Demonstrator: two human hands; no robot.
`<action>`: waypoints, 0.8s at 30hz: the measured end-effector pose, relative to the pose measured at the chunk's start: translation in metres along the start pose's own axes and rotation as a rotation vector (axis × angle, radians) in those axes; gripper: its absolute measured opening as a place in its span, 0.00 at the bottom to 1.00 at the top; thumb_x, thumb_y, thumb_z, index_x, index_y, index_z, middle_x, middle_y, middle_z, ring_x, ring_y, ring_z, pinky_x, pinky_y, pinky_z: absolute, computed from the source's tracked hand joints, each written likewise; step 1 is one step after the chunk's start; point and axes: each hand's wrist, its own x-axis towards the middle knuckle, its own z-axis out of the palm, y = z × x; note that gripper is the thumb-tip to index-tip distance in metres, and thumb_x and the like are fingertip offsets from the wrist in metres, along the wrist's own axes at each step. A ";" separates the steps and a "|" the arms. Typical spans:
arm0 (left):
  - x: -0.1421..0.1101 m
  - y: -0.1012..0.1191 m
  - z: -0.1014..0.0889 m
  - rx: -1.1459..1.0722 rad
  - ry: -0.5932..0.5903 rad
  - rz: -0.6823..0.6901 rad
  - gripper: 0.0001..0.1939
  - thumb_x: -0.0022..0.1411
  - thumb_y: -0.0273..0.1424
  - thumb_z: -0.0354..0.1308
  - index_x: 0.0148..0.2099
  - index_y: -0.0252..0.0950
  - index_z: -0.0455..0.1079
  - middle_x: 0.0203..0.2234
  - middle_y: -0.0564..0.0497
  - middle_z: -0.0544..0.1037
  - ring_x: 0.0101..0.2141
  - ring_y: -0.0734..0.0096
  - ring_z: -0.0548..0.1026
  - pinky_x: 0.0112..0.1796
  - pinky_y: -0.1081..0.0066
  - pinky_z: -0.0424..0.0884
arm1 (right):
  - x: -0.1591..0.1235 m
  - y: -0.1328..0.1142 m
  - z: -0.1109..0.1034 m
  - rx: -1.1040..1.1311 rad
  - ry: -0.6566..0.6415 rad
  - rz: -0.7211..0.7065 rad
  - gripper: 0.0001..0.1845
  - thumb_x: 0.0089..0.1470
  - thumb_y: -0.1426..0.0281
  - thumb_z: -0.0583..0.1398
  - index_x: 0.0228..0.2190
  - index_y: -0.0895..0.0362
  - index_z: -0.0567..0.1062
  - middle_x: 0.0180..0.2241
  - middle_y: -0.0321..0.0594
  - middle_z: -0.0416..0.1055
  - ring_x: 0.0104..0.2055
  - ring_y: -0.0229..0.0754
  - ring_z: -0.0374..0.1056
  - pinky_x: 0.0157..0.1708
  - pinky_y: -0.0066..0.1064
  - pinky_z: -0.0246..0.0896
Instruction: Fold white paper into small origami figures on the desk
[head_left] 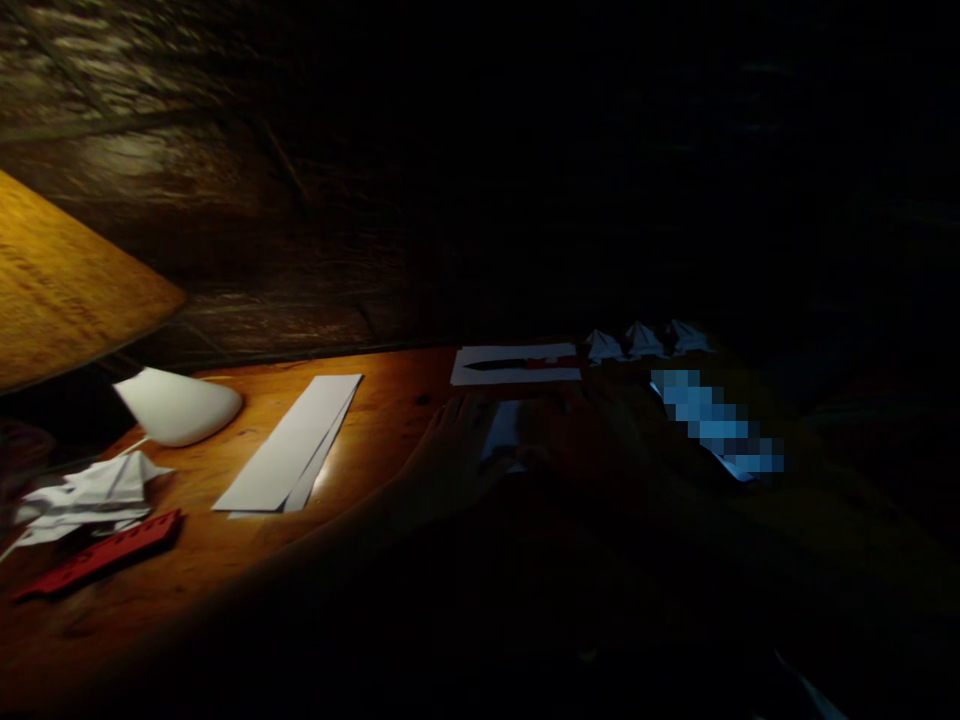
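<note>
A small piece of paper [504, 422] is between my two hands in deep shadow at the middle of the head view. My left hand [459, 430] is on its left side, with a thumb against the paper's lower part. On the other side, my right hand [581, 425] is barely visible, and its thumb also seems to meet the lower edge. Both hands appear closed on the paper; darkness hides most of their fingers. Just beyond them, a knife [499, 365] with a dark blade and reddish handle lies across white paper sheets [459, 372].
Paper strips [292, 445] lie left on the wooden table [397, 390], near a lamp's white base [180, 405] and yellow shade [67, 285]. Crumpled or folded paper [97, 490] sits by a red object [105, 555]. Three folded paper shapes [643, 340] stand back right, behind a blurred-out bluish item [716, 420].
</note>
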 end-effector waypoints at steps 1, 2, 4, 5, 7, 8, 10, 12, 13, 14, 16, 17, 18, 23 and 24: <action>0.000 0.000 0.001 0.005 0.003 -0.002 0.29 0.72 0.44 0.55 0.66 0.33 0.57 0.58 0.36 0.66 0.55 0.43 0.67 0.54 0.45 0.71 | 0.000 0.001 0.001 -0.003 0.000 0.006 0.41 0.63 0.39 0.53 0.58 0.59 0.73 0.59 0.58 0.69 0.55 0.63 0.70 0.53 0.52 0.62; 0.000 0.000 0.001 0.007 0.002 -0.004 0.29 0.72 0.45 0.54 0.67 0.34 0.57 0.58 0.36 0.66 0.54 0.43 0.67 0.54 0.45 0.71 | 0.000 0.001 0.002 -0.005 0.007 0.010 0.41 0.62 0.38 0.52 0.57 0.60 0.74 0.58 0.59 0.69 0.54 0.63 0.70 0.54 0.52 0.62; 0.000 0.000 0.001 0.002 0.000 -0.012 0.29 0.73 0.45 0.54 0.67 0.35 0.57 0.58 0.36 0.66 0.54 0.43 0.67 0.53 0.46 0.71 | 0.001 0.002 0.005 -0.016 0.016 0.012 0.41 0.62 0.38 0.52 0.57 0.60 0.74 0.59 0.60 0.69 0.54 0.64 0.70 0.55 0.54 0.61; 0.000 0.000 0.001 -0.002 0.004 -0.014 0.29 0.73 0.45 0.53 0.67 0.35 0.57 0.58 0.37 0.66 0.54 0.44 0.67 0.53 0.46 0.71 | 0.001 0.002 0.007 -0.024 0.017 0.015 0.41 0.62 0.39 0.52 0.57 0.60 0.74 0.59 0.60 0.69 0.53 0.64 0.71 0.56 0.55 0.60; 0.000 0.001 0.000 -0.012 0.016 -0.017 0.29 0.73 0.46 0.54 0.67 0.36 0.57 0.57 0.37 0.67 0.54 0.44 0.67 0.53 0.46 0.70 | 0.001 0.001 0.009 -0.039 0.023 0.018 0.41 0.62 0.39 0.53 0.57 0.60 0.74 0.59 0.61 0.70 0.51 0.64 0.72 0.56 0.56 0.59; 0.000 0.001 0.000 -0.018 0.019 -0.016 0.29 0.73 0.46 0.54 0.67 0.36 0.58 0.57 0.37 0.67 0.54 0.44 0.67 0.53 0.46 0.70 | 0.001 0.001 0.009 -0.040 0.028 0.012 0.42 0.61 0.38 0.54 0.57 0.60 0.74 0.59 0.61 0.70 0.51 0.64 0.72 0.56 0.57 0.59; 0.000 0.002 -0.001 -0.020 0.015 -0.014 0.29 0.73 0.46 0.54 0.67 0.36 0.58 0.56 0.37 0.68 0.54 0.45 0.68 0.53 0.47 0.70 | 0.001 0.001 0.010 -0.038 0.044 0.012 0.44 0.60 0.37 0.54 0.57 0.62 0.74 0.58 0.62 0.70 0.51 0.65 0.72 0.55 0.57 0.60; 0.000 0.003 -0.001 -0.011 -0.008 -0.015 0.29 0.73 0.45 0.54 0.67 0.34 0.57 0.56 0.36 0.68 0.54 0.44 0.68 0.54 0.46 0.70 | 0.001 0.001 0.010 -0.036 0.052 0.009 0.45 0.61 0.37 0.52 0.57 0.63 0.74 0.57 0.63 0.70 0.53 0.67 0.71 0.56 0.60 0.60; 0.000 0.003 -0.001 -0.002 -0.023 -0.014 0.30 0.72 0.45 0.54 0.67 0.33 0.57 0.57 0.35 0.67 0.55 0.44 0.67 0.54 0.46 0.70 | 0.001 0.001 0.010 -0.033 0.058 -0.007 0.45 0.62 0.37 0.51 0.58 0.63 0.74 0.58 0.63 0.70 0.55 0.69 0.70 0.58 0.62 0.58; 0.000 0.002 -0.001 0.008 -0.036 -0.013 0.31 0.71 0.44 0.55 0.67 0.32 0.57 0.58 0.35 0.67 0.55 0.43 0.67 0.55 0.46 0.69 | 0.002 0.002 0.012 -0.024 0.065 -0.044 0.46 0.62 0.37 0.50 0.60 0.63 0.72 0.60 0.64 0.69 0.58 0.70 0.68 0.61 0.64 0.55; 0.000 0.001 -0.001 0.022 -0.060 -0.004 0.33 0.68 0.42 0.59 0.68 0.30 0.56 0.59 0.34 0.66 0.56 0.42 0.66 0.56 0.45 0.69 | 0.002 0.003 0.017 0.034 0.064 -0.166 0.47 0.64 0.38 0.49 0.64 0.65 0.67 0.65 0.63 0.64 0.66 0.68 0.62 0.66 0.64 0.49; 0.000 0.001 -0.001 0.027 -0.066 -0.003 0.34 0.67 0.41 0.60 0.68 0.31 0.56 0.59 0.34 0.66 0.56 0.42 0.66 0.57 0.45 0.68 | 0.003 0.003 0.021 0.078 0.053 -0.228 0.47 0.65 0.39 0.49 0.66 0.65 0.65 0.68 0.62 0.61 0.69 0.66 0.58 0.69 0.62 0.47; 0.000 0.000 0.000 0.033 -0.069 -0.004 0.35 0.67 0.41 0.60 0.68 0.31 0.56 0.59 0.34 0.66 0.56 0.42 0.66 0.57 0.45 0.68 | 0.003 0.003 0.025 0.126 0.037 -0.276 0.47 0.65 0.40 0.49 0.67 0.66 0.63 0.70 0.60 0.58 0.71 0.64 0.56 0.70 0.59 0.48; -0.001 -0.002 0.004 0.036 -0.062 0.012 0.37 0.67 0.42 0.60 0.70 0.32 0.53 0.61 0.34 0.65 0.58 0.40 0.65 0.58 0.43 0.65 | 0.003 0.002 0.038 0.211 0.022 -0.317 0.45 0.66 0.43 0.51 0.67 0.66 0.63 0.71 0.60 0.57 0.73 0.63 0.53 0.69 0.58 0.51; -0.001 -0.003 0.005 0.034 -0.063 0.027 0.38 0.67 0.42 0.60 0.71 0.33 0.51 0.62 0.34 0.64 0.58 0.40 0.65 0.58 0.42 0.65 | 0.003 0.002 0.038 0.213 0.030 -0.307 0.44 0.66 0.43 0.51 0.67 0.66 0.64 0.70 0.60 0.58 0.72 0.63 0.54 0.68 0.57 0.53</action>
